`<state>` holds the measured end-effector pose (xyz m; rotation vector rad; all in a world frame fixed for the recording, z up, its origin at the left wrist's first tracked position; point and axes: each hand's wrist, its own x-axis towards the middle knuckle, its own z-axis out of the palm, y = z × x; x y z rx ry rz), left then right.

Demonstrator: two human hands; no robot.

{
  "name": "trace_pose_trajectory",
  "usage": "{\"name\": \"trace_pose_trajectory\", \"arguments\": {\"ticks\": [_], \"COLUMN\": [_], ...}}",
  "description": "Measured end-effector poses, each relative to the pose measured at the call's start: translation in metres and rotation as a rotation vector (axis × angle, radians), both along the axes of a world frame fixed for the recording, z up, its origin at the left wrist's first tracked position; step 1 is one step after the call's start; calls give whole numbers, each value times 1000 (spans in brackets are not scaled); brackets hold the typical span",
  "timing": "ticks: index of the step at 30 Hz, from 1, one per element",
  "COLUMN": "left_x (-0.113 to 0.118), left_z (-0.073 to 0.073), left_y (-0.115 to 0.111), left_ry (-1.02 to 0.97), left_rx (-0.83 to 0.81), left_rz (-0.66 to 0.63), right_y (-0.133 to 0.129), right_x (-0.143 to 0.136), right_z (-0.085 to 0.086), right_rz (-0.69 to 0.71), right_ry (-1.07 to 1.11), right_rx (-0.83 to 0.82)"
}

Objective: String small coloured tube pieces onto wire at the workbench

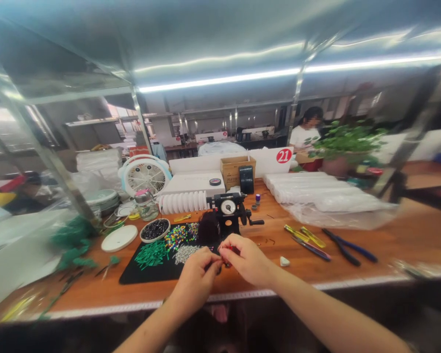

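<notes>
My left hand (198,273) and my right hand (247,260) meet above the front of the bench, fingertips pinched close together. What they pinch is too small to name; a bit of red shows beside the right fingers. Just behind them lies a black mat (131,270) with piles of green tube-like pieces (151,254), silvery pieces (185,254) and multicoloured beads (175,237). A shallow white dish of black beads (155,229) sits at the mat's back left. Beyond my hands stands a black hand-cranked winder with a round dial (228,207).
Pliers (349,247) and yellow-handled tools (308,240) lie to the right, near a small white lump (284,261). Plastic-wrapped white rolls (316,191) are behind them. A white lid (119,238), glass jar (146,206) and fan (146,176) stand left. Another person (306,131) sits farther back.
</notes>
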<state>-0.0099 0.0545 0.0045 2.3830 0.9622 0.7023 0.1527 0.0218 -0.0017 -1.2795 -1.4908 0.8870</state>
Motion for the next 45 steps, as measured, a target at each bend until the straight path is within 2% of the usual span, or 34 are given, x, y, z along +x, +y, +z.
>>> {"name": "trace_pose_trajectory", "arguments": {"ticks": [4,6,8,11,13,14,16,19,21,23,25,27,30,31,33,36,38,45], "left_x": [-5,-7,-9,-9,-7,-5,-2,0,1,2,3,5,10,12,16,21,23,28], "left_z": [-8,-8,-6,-5,-6,-7,-8,-9,-9,-7,-5,-3,-4,-5,-7,-10,-11,-19], "left_y": [2,4,8,12,12,10,4,-8,-14,-17,-18,-18,-19,-19,-20,-20,-18,-12], "left_ry": [186,236,231,173,88,29,-110,-345,-480,-510,-473,-479,-631,-693,-790,-836,-826,-777], "left_rx": [487,657,736,737,619,503,143,-467,-685,-722,-681,-690,-910,-994,-1093,-1090,-1066,-988], "left_rz": [-84,-160,-226,-293,-263,-209,-41,183,244,242,217,217,237,232,208,213,223,190], "right_y": [15,22,28,32,30,28,21,4,-7,-15,-20,-23,-24,-23,-20,-13,-8,0], "right_x": [1,2,4,8,9,10,11,9,7,3,0,-3,-6,-7,-9,-10,-8,3], "right_z": [-4,-4,-2,2,4,4,3,-2,-6,-11,-16,-21,-26,-27,-28,-30,-33,-42], "right_rz": [50,82,117,152,151,134,57,-156,-216,-179,-127,-132,-178,-195,-217,-277,-338,-447], "right_ry": [132,146,152,140,129,124,122,91,52,31,17,-64,-165,-131,59,407,548,615], "right_rx": [-162,-219,-267,-298,-290,-274,-212,13,107,88,66,187,404,404,279,80,49,101]}}
